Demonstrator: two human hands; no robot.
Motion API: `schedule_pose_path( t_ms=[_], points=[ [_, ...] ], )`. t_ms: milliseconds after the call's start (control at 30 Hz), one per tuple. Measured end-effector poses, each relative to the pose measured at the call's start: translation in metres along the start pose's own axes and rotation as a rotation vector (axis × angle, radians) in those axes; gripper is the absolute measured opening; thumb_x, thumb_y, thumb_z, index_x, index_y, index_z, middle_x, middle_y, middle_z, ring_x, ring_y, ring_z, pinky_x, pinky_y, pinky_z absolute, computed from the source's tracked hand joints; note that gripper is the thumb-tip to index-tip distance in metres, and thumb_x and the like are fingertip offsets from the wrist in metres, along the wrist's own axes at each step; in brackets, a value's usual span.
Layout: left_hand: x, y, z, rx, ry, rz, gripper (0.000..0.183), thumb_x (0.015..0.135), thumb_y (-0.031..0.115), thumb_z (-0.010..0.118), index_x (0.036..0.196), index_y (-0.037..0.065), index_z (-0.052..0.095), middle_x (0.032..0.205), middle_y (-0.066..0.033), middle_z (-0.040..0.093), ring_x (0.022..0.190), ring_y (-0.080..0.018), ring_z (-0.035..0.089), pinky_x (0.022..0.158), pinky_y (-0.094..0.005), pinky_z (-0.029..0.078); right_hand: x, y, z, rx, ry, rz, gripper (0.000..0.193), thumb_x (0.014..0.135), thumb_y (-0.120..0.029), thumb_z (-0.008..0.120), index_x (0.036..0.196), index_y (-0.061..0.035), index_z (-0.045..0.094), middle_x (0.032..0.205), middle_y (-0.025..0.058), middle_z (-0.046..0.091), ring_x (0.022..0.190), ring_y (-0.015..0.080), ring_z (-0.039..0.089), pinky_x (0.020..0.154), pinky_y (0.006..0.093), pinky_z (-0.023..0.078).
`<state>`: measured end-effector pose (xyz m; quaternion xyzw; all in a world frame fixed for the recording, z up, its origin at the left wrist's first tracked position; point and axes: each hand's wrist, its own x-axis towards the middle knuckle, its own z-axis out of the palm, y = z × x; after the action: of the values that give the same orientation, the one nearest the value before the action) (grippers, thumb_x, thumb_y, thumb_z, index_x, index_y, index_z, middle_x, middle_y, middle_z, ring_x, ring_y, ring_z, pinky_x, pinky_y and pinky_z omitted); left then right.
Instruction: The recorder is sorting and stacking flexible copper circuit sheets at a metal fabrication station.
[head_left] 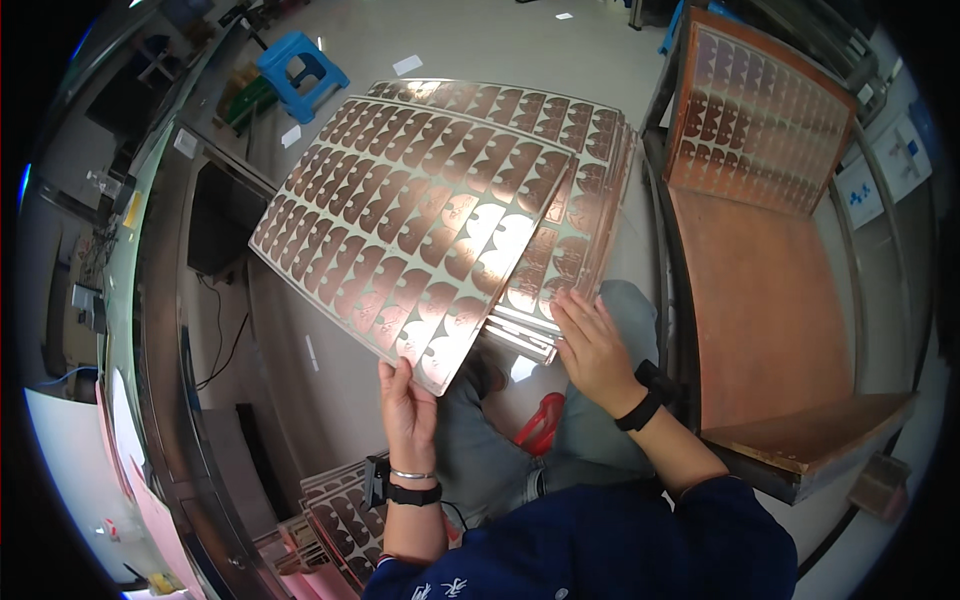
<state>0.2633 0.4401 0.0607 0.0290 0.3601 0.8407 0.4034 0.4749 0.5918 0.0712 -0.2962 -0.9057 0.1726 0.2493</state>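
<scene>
Between the thumb and fingers of my left hand [408, 405] is the near corner of a large copper-patterned panel [400, 220]. The panel has rows of notched, rounded copper shapes on a pale ground, and it is turned askew over a stack of similar panels [595, 185]. My right hand [592, 345] rests on the stack's near right corner with its fingers stretched out, and it grips nothing. Light glares off the near right part of the upper panel. Most of the stack's top is hidden beneath that panel.
On the right, a wooden-faced stand [760, 300] has an orange-edged patterned sheet [765, 115] leaning at its back. More panels [345, 520] are piled at lower left, beside a long bench [125, 330]. A blue stool [300, 75] stands far left. Red footwear [540, 425] shows between my legs.
</scene>
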Motion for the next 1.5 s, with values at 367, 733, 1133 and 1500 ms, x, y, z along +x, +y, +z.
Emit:
schedule_pose_path(
  t_ms=[367,733,1133,1500],
  points=[
    [-0.006,-0.02,0.029,0.216,0.077,-0.04,0.034,0.093,0.006,0.045,0.126,0.004,0.037,0.122,-0.0125,0.05,0.108,-0.021,0.055,0.091,-0.0337,0.05,-0.012,-0.05,0.011,0.225,-0.088,-0.16,0.047,0.077,-0.015,0.065,0.121,-0.002,0.052,0.126,0.0151,0.05,0.122,0.0274,0.044,0.103,0.0463,0.032],
    [0.018,-0.003,0.069,-0.031,-0.024,-0.172,0.033,0.092,0.004,0.048,0.124,-0.001,0.043,0.122,-0.0111,0.052,0.112,-0.0214,0.053,0.095,-0.0352,0.046,-0.001,0.014,-0.005,0.037,0.082,0.008,0.042,0.078,-0.01,0.061,0.119,-0.0017,0.054,0.125,0.0153,0.051,0.122,0.0278,0.044,0.103,0.0456,0.032],
    [0.016,-0.019,0.059,0.337,0.065,0.023,0.039,0.093,0.006,0.045,0.13,0.004,0.038,0.126,-0.0089,0.049,0.114,-0.0194,0.049,0.096,-0.0355,0.042,-0.021,-0.028,0.018,0.156,-0.045,-0.101,0.042,0.081,-0.02,0.061,0.118,-0.0013,0.054,0.126,0.0161,0.05,0.123,0.0269,0.042,0.102,0.052,0.028],
    [0.018,-0.012,0.049,0.197,0.007,-0.087,0.041,0.091,0.008,0.047,0.131,0.008,0.037,0.125,-0.0115,0.05,0.112,-0.0264,0.053,0.09,-0.0425,0.05,-0.027,-0.036,0.0,0.302,-0.033,-0.112,0.046,0.08,-0.013,0.061,0.124,-0.005,0.051,0.132,0.0141,0.045,0.126,0.0288,0.04,0.102,0.0516,0.03]
  ],
)
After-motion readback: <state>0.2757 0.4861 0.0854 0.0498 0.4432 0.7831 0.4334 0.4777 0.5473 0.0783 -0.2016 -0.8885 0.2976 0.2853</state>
